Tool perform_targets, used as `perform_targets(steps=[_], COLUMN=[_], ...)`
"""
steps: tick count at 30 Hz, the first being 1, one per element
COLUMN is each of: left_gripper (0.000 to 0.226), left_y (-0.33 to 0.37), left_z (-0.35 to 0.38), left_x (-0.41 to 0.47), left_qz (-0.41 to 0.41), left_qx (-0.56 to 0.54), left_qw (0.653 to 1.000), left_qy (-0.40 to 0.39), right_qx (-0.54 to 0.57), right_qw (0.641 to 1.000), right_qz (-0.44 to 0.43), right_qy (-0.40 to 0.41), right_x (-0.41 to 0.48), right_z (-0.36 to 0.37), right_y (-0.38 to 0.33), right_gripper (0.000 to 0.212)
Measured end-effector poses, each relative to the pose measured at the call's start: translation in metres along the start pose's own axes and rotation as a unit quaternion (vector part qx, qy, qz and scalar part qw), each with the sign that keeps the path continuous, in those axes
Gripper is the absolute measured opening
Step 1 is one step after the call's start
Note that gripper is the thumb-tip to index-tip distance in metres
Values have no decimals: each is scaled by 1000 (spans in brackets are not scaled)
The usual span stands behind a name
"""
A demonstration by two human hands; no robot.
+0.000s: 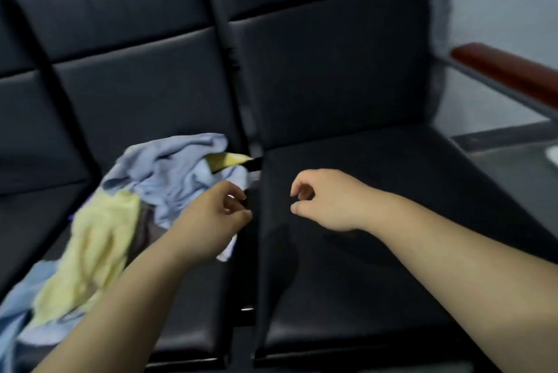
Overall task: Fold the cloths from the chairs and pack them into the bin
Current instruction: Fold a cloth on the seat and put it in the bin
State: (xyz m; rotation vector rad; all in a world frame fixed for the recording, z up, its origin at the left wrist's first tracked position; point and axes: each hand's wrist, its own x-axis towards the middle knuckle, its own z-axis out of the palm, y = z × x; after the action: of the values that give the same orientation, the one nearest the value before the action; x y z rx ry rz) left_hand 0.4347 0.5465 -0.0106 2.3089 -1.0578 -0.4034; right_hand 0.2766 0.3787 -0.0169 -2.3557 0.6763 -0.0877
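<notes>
A loose pile of cloths lies on the left black chair seat: a light blue cloth on top, a yellow cloth in front of it, and a strip of brown cloth between them. My left hand hovers at the pile's right edge with its fingers loosely curled, and I see nothing in it. My right hand hangs over the right black chair seat, fingers loosely curled toward the thumb, holding nothing I can see. No bin is in view.
The two padded black chairs stand side by side with a narrow gap between the seats. A reddish wooden armrest on a metal frame runs along the right chair. Beyond it are a grey wall and floor.
</notes>
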Motion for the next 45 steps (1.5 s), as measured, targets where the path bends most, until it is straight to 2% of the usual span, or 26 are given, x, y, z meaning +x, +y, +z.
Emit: perform_targets(steps=[7, 10, 13, 18, 22, 25, 27, 31, 32, 34, 37, 40, 42, 45], left_gripper=[21, 31, 41, 53, 36, 42, 48, 20, 13, 9, 29, 21, 33, 32], left_y=[-118, -165, -199, -237, -257, -275, -285, -295, -295, -298, -280, -258, -230, -189], left_z=[-88, -112, -129, -130, -124, -118, -114, -119, -122, -125, -122, -128, -132, -120], left_x=[-17, -31, -40, -45, -43, -40, -43, -39, -38, -38, -48, -50, -45, -39], left_qz=[-106, -165, -196, -258, -298, -308, -341, -390, -398, -377, -362, -273, -222, -148], left_qx=[-27, -44, 0, 16, -2, -51, -47, 14, 21, -26, -26, -59, -107, -229], left_qw=[985, 969, 958, 951, 939, 934, 921, 901, 893, 888, 879, 878, 887, 904], left_qy=[131, 177, 210, 171, 170, 174, 180, 189, 211, 261, 309, 389, 390, 330], right_qx=[7, 16, 36, 17, -32, -72, -81, -78, -74, -65, -28, 29, 73, 153], right_qw=[996, 992, 985, 976, 969, 963, 962, 962, 963, 963, 966, 973, 976, 970], right_qz=[-69, -106, -152, -194, -203, -201, -195, -187, -185, -184, -184, -178, -174, -163], right_qy=[-54, -72, -76, -98, -138, -165, -171, -182, -183, -185, -178, -143, -111, -99], right_x=[80, 102, 116, 135, 144, 146, 148, 148, 148, 147, 141, 139, 135, 127], right_z=[86, 120, 151, 193, 216, 227, 230, 230, 229, 227, 223, 214, 201, 176], right_y=[-94, -130, -164, -204, -216, -215, -212, -211, -211, -211, -210, -208, -204, -189], right_gripper=[15, 10, 9, 31, 48, 54, 55, 56, 56, 57, 58, 51, 47, 49])
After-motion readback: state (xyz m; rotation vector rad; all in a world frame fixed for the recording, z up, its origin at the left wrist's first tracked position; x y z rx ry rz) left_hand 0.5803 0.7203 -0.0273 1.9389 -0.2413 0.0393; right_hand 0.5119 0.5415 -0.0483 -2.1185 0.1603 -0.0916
